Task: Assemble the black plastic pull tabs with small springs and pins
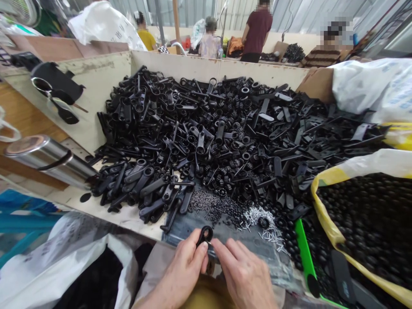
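My left hand (183, 270) pinches a small black plastic lever with a ring end (205, 235) at the bottom centre, just above the table's near edge. My right hand (243, 272) is right beside it, its fingertips pressed together at the lever's lower end, where something tiny and pale shows that I cannot make out. Just beyond the hands lie a patch of small dark screws (214, 210) and a scatter of short silver pins (257, 216). Behind them a big heap of black plastic levers and flat parts (209, 133) fills the walled table.
A yellow-rimmed bag of small black round parts (363, 214) sits at right, with a green-edged tool (304, 253) beside it. A steel flask (45, 159) lies at left. White bags (48, 266) hang below. Several people work at a far bench (257, 30).
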Motion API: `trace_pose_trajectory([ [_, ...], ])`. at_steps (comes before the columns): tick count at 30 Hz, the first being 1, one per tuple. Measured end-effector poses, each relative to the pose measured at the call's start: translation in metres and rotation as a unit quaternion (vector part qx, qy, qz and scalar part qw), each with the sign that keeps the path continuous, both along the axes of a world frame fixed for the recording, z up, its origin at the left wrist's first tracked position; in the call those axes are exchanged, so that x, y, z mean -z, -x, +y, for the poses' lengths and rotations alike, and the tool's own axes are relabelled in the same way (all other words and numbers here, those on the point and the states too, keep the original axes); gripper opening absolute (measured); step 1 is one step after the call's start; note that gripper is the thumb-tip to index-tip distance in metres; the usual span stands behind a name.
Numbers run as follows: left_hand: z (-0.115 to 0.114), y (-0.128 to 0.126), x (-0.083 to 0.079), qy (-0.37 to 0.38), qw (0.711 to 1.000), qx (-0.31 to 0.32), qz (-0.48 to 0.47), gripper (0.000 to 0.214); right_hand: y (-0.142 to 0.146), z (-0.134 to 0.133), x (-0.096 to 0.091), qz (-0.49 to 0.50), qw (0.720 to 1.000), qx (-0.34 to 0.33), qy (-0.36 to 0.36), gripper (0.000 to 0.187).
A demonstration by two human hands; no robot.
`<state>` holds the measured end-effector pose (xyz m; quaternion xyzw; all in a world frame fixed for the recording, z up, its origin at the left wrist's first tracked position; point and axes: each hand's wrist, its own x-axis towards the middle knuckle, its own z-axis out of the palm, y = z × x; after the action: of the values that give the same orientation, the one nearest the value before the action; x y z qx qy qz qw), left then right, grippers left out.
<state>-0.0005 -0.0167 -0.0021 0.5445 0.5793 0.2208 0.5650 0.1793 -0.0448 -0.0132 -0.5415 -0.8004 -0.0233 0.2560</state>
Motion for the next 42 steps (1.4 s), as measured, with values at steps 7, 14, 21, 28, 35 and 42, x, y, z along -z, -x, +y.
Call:
trace_pose_trajectory([
  [7, -0.008, -0.006, 0.022, 0.039, 0.997, -0.051, -0.034, 0.043, 0.003, 0.0, -0.006, -0.084, 0.996, -0.031, -0.029, 0.036],
  [14, 0.001, -0.004, 0.027, 0.015, 0.992, -0.126, 0.005, 0.045, 0.024, 0.011, -0.036, -0.212, 0.972, -0.092, 0.047, 0.021],
  [21, 0.014, 0.004, 0.031, -0.043, 0.998, -0.035, 0.013, 0.026, 0.014, 0.001, -0.031, -0.163, 0.984, -0.036, 0.064, 0.015],
  [28, 0.01, -0.019, 0.005, 0.063, 0.984, -0.102, -0.133, 0.038, -0.055, 0.037, -0.073, -0.023, 0.992, 0.009, 0.126, 0.022],
  [35, 0.011, -0.017, -0.014, 0.156, 0.941, -0.128, -0.271, 0.056, -0.072, 0.141, -0.076, -0.086, 0.98, 0.092, 0.156, 0.023],
  [42, 0.015, -0.01, -0.018, 0.153, 0.933, -0.098, -0.311, 0.059, -0.046, 0.171, -0.061, -0.073, 0.965, 0.151, 0.2, 0.023],
])
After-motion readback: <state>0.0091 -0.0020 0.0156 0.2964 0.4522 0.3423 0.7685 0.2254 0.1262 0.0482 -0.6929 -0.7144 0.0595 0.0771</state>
